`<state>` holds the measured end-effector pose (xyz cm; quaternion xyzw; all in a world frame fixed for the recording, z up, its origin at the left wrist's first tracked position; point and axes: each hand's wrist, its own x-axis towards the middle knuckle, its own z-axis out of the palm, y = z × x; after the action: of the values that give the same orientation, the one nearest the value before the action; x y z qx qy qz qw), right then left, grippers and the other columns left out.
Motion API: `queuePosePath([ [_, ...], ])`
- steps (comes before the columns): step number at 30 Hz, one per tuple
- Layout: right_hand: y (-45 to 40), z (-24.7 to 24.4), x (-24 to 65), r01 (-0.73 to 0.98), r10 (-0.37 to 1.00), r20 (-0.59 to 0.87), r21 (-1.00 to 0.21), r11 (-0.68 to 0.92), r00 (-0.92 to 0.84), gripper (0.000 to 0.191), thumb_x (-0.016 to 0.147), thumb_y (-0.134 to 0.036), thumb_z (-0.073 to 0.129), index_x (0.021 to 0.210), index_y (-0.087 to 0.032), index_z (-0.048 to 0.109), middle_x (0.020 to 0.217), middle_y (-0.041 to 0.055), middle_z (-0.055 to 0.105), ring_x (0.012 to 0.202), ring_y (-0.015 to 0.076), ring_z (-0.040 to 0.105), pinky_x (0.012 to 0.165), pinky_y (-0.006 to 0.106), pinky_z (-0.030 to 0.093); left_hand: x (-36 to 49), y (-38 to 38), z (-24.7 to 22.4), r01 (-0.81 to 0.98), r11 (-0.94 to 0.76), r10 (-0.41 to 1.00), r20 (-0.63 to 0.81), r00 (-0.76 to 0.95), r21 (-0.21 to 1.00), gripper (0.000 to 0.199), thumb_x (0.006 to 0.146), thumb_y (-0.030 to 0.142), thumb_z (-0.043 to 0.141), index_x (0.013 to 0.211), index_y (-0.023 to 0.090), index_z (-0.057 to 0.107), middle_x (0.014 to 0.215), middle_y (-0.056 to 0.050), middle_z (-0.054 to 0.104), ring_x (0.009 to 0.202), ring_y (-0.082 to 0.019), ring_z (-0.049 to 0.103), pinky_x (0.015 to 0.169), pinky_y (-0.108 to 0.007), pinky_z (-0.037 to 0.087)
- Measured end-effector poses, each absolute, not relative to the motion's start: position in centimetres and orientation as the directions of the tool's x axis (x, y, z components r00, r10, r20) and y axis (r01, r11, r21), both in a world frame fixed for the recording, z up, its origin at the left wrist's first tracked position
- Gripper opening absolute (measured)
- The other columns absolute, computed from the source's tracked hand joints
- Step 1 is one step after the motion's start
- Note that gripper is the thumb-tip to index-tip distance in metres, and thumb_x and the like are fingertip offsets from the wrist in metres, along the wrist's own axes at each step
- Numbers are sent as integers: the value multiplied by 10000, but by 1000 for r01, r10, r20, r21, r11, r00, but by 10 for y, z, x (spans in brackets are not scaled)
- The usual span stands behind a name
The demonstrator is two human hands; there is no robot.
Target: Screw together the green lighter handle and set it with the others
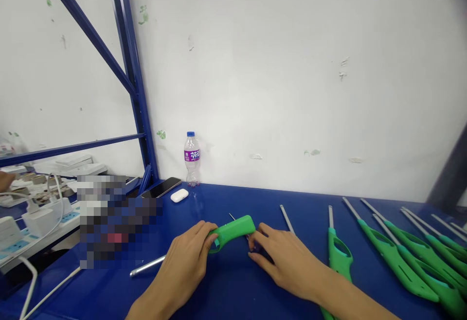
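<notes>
My left hand is wrapped round a green gas lighter, held just above the blue table. The lighter's silver nozzle sticks out to the lower left, and its handle end points right. My right hand is closed beside that handle end, its fingers curled on what looks like a screwdriver. A thin metal shaft runs behind the lighter, while the dark purplish grip is mostly hidden by my fingers. Under my right forearm another lighter is partly covered.
Several green lighters lie on the blue table at the right. A plastic bottle, a white case and a phone are by the wall. Power strips with white chargers and a blurred patch occupy the left.
</notes>
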<state>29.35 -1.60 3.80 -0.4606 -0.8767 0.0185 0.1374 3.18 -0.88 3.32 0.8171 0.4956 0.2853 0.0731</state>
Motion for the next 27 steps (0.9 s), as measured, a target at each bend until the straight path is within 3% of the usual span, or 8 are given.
queuePosePath([
  [4, -12, 31, 297, 814, 800, 245, -66, 577, -547, 212, 1043, -124, 446, 1181, -225, 570, 1027, 38, 654, 830, 253, 682, 673, 359, 413, 29, -4, 29, 789, -486, 861, 362, 359, 376, 386, 1090, 324, 277, 1239, 245, 624, 1164, -64, 692, 1078, -272, 650, 979, -481, 487],
  [9, -12, 33, 300, 810, 808, 249, -126, 573, -534, 187, 1036, -120, 430, 1097, -231, 567, 967, 13, 690, 813, 235, 689, 676, 351, 381, 27, -4, 24, 800, -474, 876, 293, 383, 369, 447, 1086, 287, 233, 1365, 260, 581, 1252, -78, 675, 1179, -284, 617, 1058, -548, 468],
  [14, -13, 38, 299, 832, 836, 253, -157, 532, -487, 203, 1091, -314, 445, 947, -237, 567, 895, 2, 714, 783, 246, 688, 657, 347, 340, 30, -12, 25, 792, -477, 879, 200, 433, 382, 395, 1056, 460, 438, 1420, 343, 540, 1386, -39, 585, 1334, -284, 532, 1193, -570, 372],
  [17, -13, 37, 299, 847, 846, 251, -139, 512, -470, 240, 1064, -412, 537, 900, -237, 561, 788, -11, 701, 712, 248, 676, 598, 334, 267, 32, -15, 28, 787, -483, 874, 161, 458, 383, 420, 1004, 441, 566, 1416, 364, 532, 1384, -33, 534, 1304, -277, 535, 1192, -564, 372],
  [20, -13, 36, 300, 846, 839, 260, -121, 519, -478, 128, 1038, -253, 552, 913, -225, 546, 794, -6, 706, 680, 231, 673, 571, 332, 228, 31, -13, 29, 781, -508, 861, 204, 466, 363, 357, 1066, 381, 415, 1388, 324, 557, 1254, -52, 561, 1110, -235, 605, 1044, -497, 497],
  [22, -12, 36, 301, 848, 840, 273, -124, 515, -470, 88, 1032, -167, 499, 981, -220, 547, 800, -4, 710, 672, 225, 673, 569, 335, 232, 29, -10, 27, 788, -510, 860, 237, 452, 344, 401, 1094, 377, 283, 1344, 301, 588, 1185, -57, 598, 1054, -238, 614, 1004, -503, 505],
  [27, -8, 46, 306, 810, 812, 474, -291, 509, -340, 160, 1040, -222, 502, 1131, -276, 622, 880, -28, 729, 672, 191, 656, 640, 316, 366, 27, -7, 22, 803, -482, 873, 263, 410, 349, 450, 1086, 304, 195, 1388, 294, 527, 1285, -70, 617, 1211, -275, 576, 1096, -556, 435],
])
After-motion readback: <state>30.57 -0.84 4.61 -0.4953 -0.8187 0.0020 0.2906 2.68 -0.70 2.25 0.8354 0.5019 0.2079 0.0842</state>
